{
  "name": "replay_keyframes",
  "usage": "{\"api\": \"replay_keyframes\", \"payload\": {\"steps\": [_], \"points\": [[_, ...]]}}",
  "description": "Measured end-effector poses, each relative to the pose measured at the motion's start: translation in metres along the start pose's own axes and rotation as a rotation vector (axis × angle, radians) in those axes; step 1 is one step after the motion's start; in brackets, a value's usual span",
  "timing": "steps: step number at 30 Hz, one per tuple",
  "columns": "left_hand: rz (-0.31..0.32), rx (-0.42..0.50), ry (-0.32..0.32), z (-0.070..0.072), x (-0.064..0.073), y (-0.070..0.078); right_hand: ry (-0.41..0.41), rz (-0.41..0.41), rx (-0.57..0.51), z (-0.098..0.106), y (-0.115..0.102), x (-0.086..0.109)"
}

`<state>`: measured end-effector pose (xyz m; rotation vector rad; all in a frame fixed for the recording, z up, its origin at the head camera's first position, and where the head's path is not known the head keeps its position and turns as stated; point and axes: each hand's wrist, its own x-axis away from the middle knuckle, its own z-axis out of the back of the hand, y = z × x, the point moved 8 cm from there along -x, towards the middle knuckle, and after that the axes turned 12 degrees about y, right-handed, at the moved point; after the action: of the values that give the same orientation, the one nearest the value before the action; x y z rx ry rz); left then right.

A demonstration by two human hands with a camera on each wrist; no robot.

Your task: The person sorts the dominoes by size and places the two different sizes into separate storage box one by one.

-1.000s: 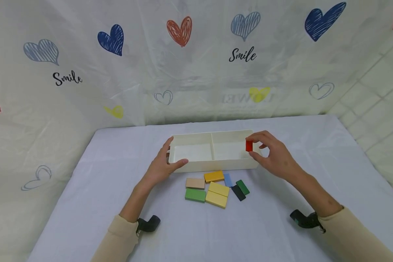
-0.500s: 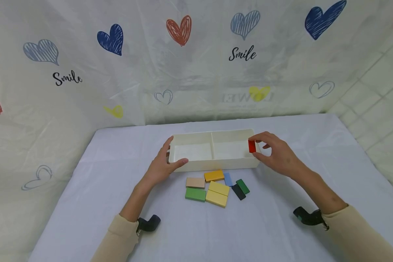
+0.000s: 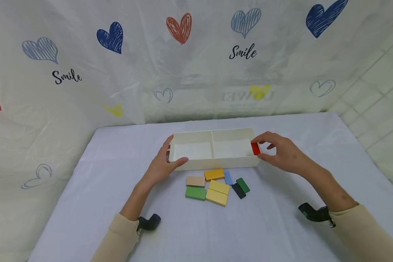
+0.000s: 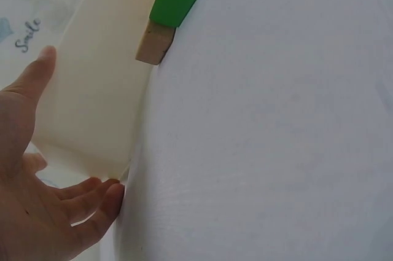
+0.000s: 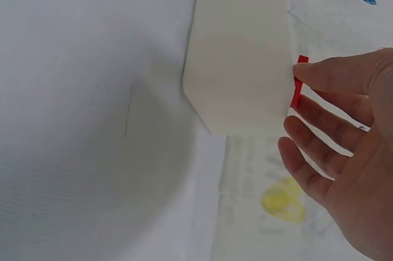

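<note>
A white two-compartment box (image 3: 216,163) lies across the table. My left hand (image 3: 162,165) grips its left end, thumb at the front wall and fingers along the end wall. The right hand (image 3: 283,154) pinches a small red block (image 3: 255,148) between thumb and forefinger. That block is tilted at the box's right end, level with the rim; whether it touches the box I cannot tell. In the right wrist view the red block (image 5: 299,83) shows as a thin edge beside the box wall (image 5: 239,58). Both compartments' visible floors are bare.
In front of the box lie several flat blocks: orange (image 3: 214,174), tan (image 3: 195,181), light green (image 3: 195,193), two pale yellow ones (image 3: 217,193), light blue (image 3: 228,178), dark green (image 3: 243,185) and black (image 3: 238,190). A heart-printed sheet (image 3: 199,72) hangs behind the white-covered table (image 3: 190,233).
The right hand has moved slightly rightward with the red block, from over the right compartment to the box's right end, and the block has tilted. The left hand and the box stay put.
</note>
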<state>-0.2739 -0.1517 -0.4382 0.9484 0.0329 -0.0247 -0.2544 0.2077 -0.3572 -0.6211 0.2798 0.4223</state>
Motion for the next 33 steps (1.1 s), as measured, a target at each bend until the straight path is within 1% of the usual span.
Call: {"api": "replay_keyframes", "payload": {"steps": [7, 18, 26, 29, 33], "points": [[0.002, 0.007, 0.001, -0.001, -0.001, 0.000, -0.032, -0.005, 0.004, 0.001, 0.002, 0.001], [0.011, 0.013, -0.005, -0.001, -0.001, -0.001, -0.020, -0.013, 0.000, 0.001, 0.004, 0.001], [0.008, 0.004, -0.001, -0.001, -0.001, 0.000, 0.026, 0.015, -0.008, 0.005, 0.000, 0.002], [0.003, 0.002, -0.001, -0.001, -0.001, 0.000, 0.049, 0.013, 0.001, 0.004, -0.002, 0.003], [0.000, -0.001, 0.001, -0.001, -0.001, 0.001, 0.074, 0.033, 0.008, 0.002, -0.007, 0.005]]}}
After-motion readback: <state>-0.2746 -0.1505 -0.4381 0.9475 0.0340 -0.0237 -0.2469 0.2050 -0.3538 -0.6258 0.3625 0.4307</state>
